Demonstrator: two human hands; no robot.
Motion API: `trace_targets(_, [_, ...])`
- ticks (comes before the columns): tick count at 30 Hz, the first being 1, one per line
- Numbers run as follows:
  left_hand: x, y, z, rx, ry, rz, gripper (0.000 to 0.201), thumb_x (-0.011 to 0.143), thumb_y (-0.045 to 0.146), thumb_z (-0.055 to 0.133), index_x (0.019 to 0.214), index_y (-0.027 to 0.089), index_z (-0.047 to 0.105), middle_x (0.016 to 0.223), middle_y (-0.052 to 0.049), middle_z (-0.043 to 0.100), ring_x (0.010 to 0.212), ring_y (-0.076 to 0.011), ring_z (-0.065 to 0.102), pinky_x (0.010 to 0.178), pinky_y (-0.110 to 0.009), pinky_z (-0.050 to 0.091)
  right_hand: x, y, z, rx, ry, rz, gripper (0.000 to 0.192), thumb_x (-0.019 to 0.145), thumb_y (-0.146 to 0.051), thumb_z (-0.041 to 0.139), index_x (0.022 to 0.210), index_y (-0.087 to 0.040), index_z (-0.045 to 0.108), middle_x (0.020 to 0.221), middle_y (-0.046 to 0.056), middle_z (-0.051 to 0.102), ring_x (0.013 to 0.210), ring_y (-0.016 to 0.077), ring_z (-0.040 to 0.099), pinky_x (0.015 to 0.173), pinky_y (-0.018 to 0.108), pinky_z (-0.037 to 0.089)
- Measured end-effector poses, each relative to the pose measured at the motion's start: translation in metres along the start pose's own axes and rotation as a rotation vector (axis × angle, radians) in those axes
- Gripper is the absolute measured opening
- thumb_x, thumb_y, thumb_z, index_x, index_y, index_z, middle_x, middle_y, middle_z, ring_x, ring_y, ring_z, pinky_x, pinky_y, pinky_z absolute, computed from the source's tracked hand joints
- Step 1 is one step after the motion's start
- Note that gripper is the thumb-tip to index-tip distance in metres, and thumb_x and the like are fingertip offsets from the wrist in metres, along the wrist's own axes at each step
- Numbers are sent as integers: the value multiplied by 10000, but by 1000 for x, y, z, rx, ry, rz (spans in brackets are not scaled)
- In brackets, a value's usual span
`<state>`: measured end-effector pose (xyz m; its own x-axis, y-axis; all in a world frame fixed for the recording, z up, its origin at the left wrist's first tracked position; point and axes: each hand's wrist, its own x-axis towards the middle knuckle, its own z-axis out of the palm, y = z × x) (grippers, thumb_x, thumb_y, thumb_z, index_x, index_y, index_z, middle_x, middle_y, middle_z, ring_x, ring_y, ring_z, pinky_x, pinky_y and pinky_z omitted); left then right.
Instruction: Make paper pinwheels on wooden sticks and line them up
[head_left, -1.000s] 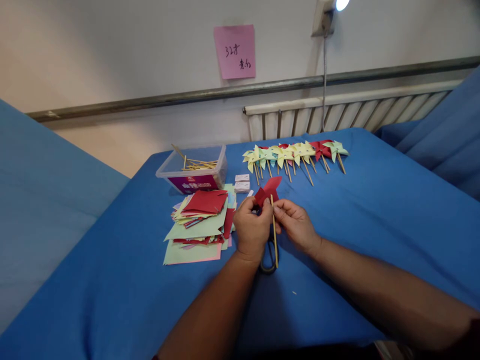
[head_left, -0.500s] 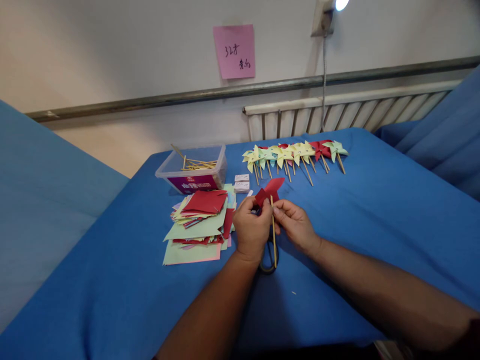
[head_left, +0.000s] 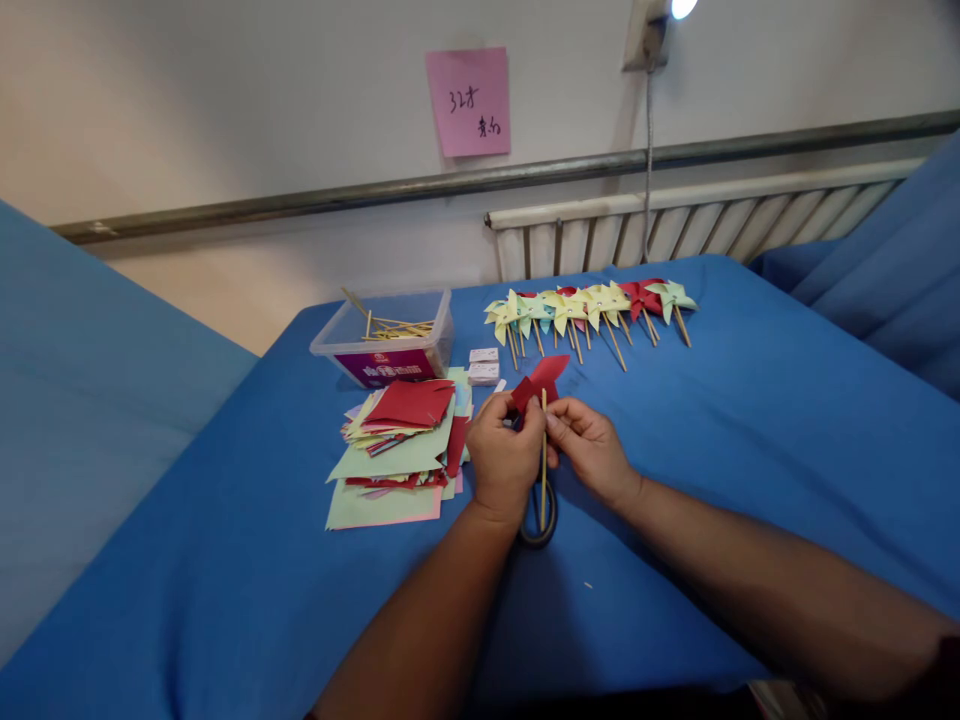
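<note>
A red paper pinwheel is pinched in my left hand, its blades sticking up past the fingertips. Against its back stands a thin wooden stick, its lower end pointing toward me. My right hand is closed at the stick's upper part, thumb and finger together beside the left fingertips. What joins paper and stick is hidden by the fingers. Below the hands, partly covered, lie scissors with dark handles on the blue cloth.
Left of my hands lies a stack of coloured paper. Behind it stands a clear plastic box with wooden sticks. Two small white boxes sit beside it. Several finished pinwheels lie along the back near the radiator.
The lower end of the stick has swung slightly left, so it now stands more upright. Both hands have stayed almost in place.
</note>
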<state>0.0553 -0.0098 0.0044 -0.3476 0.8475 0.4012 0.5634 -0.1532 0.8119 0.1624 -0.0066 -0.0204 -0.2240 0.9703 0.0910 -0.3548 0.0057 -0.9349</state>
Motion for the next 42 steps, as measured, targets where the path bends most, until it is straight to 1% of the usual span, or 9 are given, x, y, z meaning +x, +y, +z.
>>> trace_targets(14, [0, 2, -1, 13, 11, 32, 92, 761, 270, 619, 726, 197, 662, 684, 2, 654, 624, -138, 573, 640, -255, 435, 1, 2, 0, -6, 14, -15, 313, 794, -494, 672, 785, -197, 573, 472, -71, 551, 398, 83, 487, 424, 208, 398])
trace_targets(35, [2, 0, -1, 21, -7, 22, 114, 768, 281, 618, 706, 191, 649, 677, -1, 653, 626, -141, 578, 645, -259, 437, 2, 1, -1, -5, 19, -38, 275, 792, -449, 690, 784, -193, 588, 490, -72, 552, 403, 76, 485, 428, 209, 396])
trace_targets(42, [2, 0, -1, 20, -9, -7, 117, 761, 284, 619, 704, 186, 648, 672, -1, 649, 634, -145, 575, 645, -259, 428, 3, 1, -2, -14, 28, -33, 287, 773, -448, 707, 778, -184, 593, 488, -72, 549, 399, 70, 482, 416, 199, 387])
